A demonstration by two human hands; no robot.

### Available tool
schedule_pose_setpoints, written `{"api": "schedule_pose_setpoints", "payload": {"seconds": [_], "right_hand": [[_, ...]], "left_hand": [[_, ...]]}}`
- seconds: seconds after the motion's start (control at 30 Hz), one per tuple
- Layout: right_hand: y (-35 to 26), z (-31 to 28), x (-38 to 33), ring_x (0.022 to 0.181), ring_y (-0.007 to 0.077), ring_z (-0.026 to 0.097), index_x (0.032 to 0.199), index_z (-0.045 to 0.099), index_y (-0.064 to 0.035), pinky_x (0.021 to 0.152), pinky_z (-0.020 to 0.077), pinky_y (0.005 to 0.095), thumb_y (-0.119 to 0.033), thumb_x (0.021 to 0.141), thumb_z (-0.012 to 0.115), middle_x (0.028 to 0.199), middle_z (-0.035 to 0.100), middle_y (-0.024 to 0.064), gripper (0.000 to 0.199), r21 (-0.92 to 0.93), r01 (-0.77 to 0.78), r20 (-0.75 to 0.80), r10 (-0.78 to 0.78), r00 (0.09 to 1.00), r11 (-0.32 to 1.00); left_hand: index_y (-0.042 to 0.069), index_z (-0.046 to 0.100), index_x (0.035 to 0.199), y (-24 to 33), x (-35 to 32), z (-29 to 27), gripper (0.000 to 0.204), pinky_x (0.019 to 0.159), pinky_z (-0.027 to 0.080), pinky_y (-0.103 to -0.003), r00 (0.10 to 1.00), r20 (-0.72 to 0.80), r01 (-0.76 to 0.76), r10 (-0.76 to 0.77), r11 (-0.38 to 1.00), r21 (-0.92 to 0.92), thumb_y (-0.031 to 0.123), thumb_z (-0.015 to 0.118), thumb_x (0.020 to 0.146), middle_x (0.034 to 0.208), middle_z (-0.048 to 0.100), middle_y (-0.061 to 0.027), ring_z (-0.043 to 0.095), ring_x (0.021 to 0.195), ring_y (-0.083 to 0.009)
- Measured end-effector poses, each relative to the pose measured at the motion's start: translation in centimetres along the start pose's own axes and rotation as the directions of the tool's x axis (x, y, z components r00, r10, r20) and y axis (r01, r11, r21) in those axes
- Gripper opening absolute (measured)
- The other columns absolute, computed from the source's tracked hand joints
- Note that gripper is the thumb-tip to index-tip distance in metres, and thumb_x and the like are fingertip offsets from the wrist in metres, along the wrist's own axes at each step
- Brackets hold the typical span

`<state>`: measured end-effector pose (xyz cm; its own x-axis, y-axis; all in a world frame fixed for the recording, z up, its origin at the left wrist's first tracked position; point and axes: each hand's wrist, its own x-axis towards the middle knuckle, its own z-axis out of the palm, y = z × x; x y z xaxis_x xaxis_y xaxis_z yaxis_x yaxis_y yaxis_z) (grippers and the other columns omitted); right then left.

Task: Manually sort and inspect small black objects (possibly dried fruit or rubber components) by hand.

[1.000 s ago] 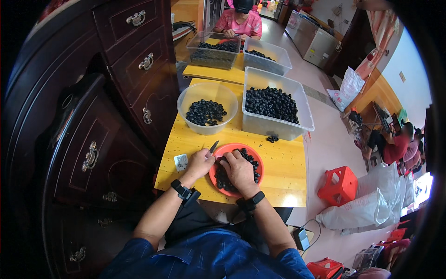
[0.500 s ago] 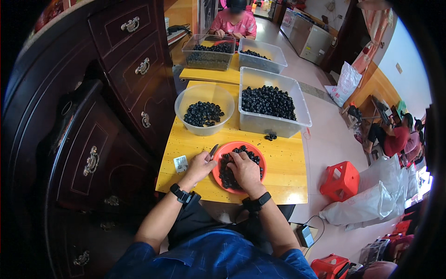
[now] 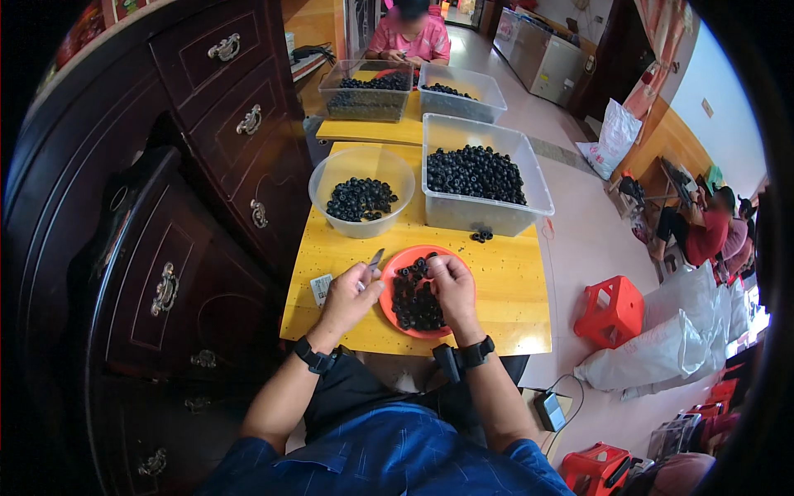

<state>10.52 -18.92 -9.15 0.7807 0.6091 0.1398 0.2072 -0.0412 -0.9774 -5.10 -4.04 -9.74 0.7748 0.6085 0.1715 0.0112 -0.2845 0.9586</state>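
Note:
A small knife is gripped in my left hand, its blade pointing up and away beside the plate. My right hand is pinched over the right side of a red plate, and a small black ring-shaped piece shows at its fingertips. Many black ring-shaped pieces lie on the plate, mostly toward its near side. Beyond it are a round translucent tub and a larger rectangular translucent bin, both holding the same pieces.
A white label lies left of my left hand. A few loose black pieces sit in front of the bin on the yellow table. Across from me, a person in pink works behind two more bins. Dark drawers stand close on the left.
My right hand has lifted from the heap, its fingers now pinched together near the plate's far right. The pieces lie more toward the near side. My left hand still holds the knife.

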Motion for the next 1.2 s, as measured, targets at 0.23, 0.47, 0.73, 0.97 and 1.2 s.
{"api": "schedule_pose_setpoints", "payload": {"seconds": [0.23, 0.47, 0.73, 0.97, 1.2], "right_hand": [[-2.0, -0.4, -2.0, 0.073, 0.0139, 0.059, 0.105, 0.060, -0.0109, 0.057, 0.0485, 0.0250, -0.032, 0.101, 0.054, 0.091, 0.064, 0.0023, 0.022, 0.881, -0.473, 0.419, 0.445, 0.792, 0.012], [-1.3, 1.1, -4.1, 0.087, 0.0213, 0.062, 0.101, 0.061, -0.0053, 0.083, 0.0546, 0.0355, -0.027, 0.100, 0.057, 0.096, 0.066, 0.0087, 0.022, 0.903, -0.419, 0.426, 0.325, 0.844, -0.094], [-1.2, 1.5, -4.4, 0.092, 0.0244, 0.064, 0.106, 0.059, -0.0048, 0.086, 0.0555, 0.0386, -0.021, 0.102, 0.051, 0.100, 0.065, 0.0111, 0.018, 0.918, -0.396, 0.372, 0.370, 0.851, -0.012], [-0.7, -0.2, -3.0, 0.096, 0.0173, 0.060, 0.116, 0.057, -0.0075, 0.084, 0.0511, 0.0305, -0.007, 0.100, 0.052, 0.107, 0.062, 0.0062, 0.017, 0.936, -0.198, 0.034, 0.483, 0.875, 0.292], [0.7, -1.0, -4.0, 0.089, 0.0147, 0.062, 0.113, 0.059, -0.0081, 0.078, 0.0536, 0.0274, -0.022, 0.102, 0.053, 0.102, 0.066, 0.0053, 0.019, 0.917, -0.310, 0.189, 0.412, 0.891, 0.250]], "left_hand": [[0.000, 0.062, 0.099, 8.4, -2.9, 3.2, 0.024, 0.059, 0.045, -0.023, 0.982, 0.177, -0.065, 0.067, 0.998, -0.017, 0.007, 0.077, 0.081, 0.072, 0.059, 0.0020, 0.052, 0.066, -0.0033], [0.002, 0.064, 0.097, 7.3, -3.5, 5.4, 0.027, 0.059, 0.051, -0.037, 0.961, 0.101, -0.275, 0.257, 0.927, 0.255, 0.016, 0.078, 0.078, 0.072, 0.064, -0.0143, 0.066, 0.064, -0.0293], [0.003, 0.060, 0.083, 8.0, -3.2, 5.8, 0.017, 0.057, 0.051, -0.041, 0.954, 0.129, -0.298, 0.269, 0.883, 0.363, 0.014, 0.072, 0.078, 0.070, 0.064, -0.0150, 0.066, 0.063, -0.0336], [0.003, 0.061, 0.087, 6.5, -2.2, 4.6, 0.017, 0.055, 0.051, -0.038, 0.989, 0.046, -0.145, 0.138, 0.913, 0.382, 0.013, 0.073, 0.079, 0.067, 0.063, -0.0130, 0.065, 0.059, -0.0299], [0.003, 0.064, 0.103, 7.2, -2.0, 4.1, 0.028, 0.055, 0.049, -0.033, 0.990, 0.115, -0.110, 0.085, 0.965, 0.236, 0.015, 0.075, 0.081, 0.070, 0.063, -0.0067, 0.062, 0.058, -0.0191]]}}
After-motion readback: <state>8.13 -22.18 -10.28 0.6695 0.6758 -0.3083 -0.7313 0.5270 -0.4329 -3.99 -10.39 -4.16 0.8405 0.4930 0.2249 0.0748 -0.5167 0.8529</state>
